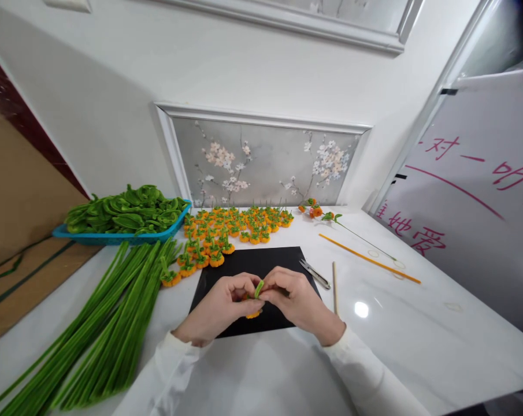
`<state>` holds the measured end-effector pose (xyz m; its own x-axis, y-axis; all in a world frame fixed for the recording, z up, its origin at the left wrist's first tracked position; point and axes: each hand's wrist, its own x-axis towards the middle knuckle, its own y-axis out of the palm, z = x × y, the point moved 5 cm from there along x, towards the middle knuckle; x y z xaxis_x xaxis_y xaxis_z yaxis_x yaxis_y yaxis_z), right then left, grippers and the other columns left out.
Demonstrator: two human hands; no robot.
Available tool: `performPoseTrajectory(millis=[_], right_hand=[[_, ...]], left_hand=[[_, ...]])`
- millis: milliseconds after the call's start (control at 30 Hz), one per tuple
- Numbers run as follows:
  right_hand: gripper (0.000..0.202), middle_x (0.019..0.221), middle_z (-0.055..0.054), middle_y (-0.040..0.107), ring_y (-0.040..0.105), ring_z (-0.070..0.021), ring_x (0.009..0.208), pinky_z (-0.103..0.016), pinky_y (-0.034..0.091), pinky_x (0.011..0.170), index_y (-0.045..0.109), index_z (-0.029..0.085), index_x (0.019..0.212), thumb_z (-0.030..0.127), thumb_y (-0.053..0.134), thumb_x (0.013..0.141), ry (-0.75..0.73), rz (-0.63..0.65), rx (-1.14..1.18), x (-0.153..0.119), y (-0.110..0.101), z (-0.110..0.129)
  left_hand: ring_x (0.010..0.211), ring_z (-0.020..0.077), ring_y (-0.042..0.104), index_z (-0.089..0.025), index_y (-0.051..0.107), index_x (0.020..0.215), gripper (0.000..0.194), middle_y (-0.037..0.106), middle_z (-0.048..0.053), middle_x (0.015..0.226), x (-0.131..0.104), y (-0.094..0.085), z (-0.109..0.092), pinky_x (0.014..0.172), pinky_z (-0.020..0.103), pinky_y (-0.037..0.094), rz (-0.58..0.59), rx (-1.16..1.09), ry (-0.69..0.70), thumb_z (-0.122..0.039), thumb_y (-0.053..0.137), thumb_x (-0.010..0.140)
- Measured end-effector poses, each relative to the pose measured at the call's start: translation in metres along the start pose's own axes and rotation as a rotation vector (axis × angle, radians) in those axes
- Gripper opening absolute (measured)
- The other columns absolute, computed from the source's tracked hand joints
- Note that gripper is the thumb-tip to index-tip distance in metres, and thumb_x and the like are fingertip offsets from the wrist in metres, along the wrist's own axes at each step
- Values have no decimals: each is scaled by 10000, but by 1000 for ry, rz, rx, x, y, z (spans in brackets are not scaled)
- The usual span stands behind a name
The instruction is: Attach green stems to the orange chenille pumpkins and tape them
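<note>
Over the black mat (270,263), both hands meet around one small orange pipe-cleaner flower (253,315) with a green stem piece. My left hand (226,300) is closed on the flower, its thumb and fingers covering most of the orange part. The green pipe-cleaner piece (259,288) stands up between the hands. My right hand (293,297) pinches at this green piece with thumb and fingertips. To the right of the mat's upper corner lie the thread snips (316,274), with a thin wooden stick (335,288) beside them.
Several finished-looking orange flowers (239,222) stand in rows behind the mat. Long green pipe cleaners (109,323) lie at left, below a blue tray (157,236) heaped with green leaves (131,211). An orange pipe cleaner (369,258) and a stemmed flower (315,211) lie at right.
</note>
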<state>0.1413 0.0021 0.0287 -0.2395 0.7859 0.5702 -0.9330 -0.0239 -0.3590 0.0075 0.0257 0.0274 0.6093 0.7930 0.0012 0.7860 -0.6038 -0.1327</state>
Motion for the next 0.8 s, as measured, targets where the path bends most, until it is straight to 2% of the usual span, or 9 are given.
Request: performPoseTrajectory(millis=[333,467,633,800], right_hand=[[144,792,-7,583,556,-125,734,-232,441,669,640,198,838,93,545,863,-29,86,-67,0,0,4],[34,737,17,545,497,-107,636,-215,400,569,621,190,829,156,617,825,48,78,-27,-1,2,0],[65,683,41,525,447,-87,584,-192,363,518,633,185,769,130,669,764,160,97,42,-1,1,-5],[118,734,23,557,524,-108,669,-206,417,597,669,201,770,85,649,775,116,149,36,-1,0,0]], left_hand=[[638,107,505,-143,595,580,169,597,18,820,0,-4,0,600,258,423,-21,28,-16,-223,699,686],[658,112,506,-139,594,563,188,601,22,831,-1,-2,-3,606,256,411,-34,54,-9,-236,697,687],[632,100,489,-136,619,582,167,597,21,848,-2,4,-3,547,235,377,40,-4,-72,-249,698,675],[607,87,463,-140,623,591,111,558,-12,743,-5,7,-4,531,217,351,91,-8,-103,-185,657,686]])
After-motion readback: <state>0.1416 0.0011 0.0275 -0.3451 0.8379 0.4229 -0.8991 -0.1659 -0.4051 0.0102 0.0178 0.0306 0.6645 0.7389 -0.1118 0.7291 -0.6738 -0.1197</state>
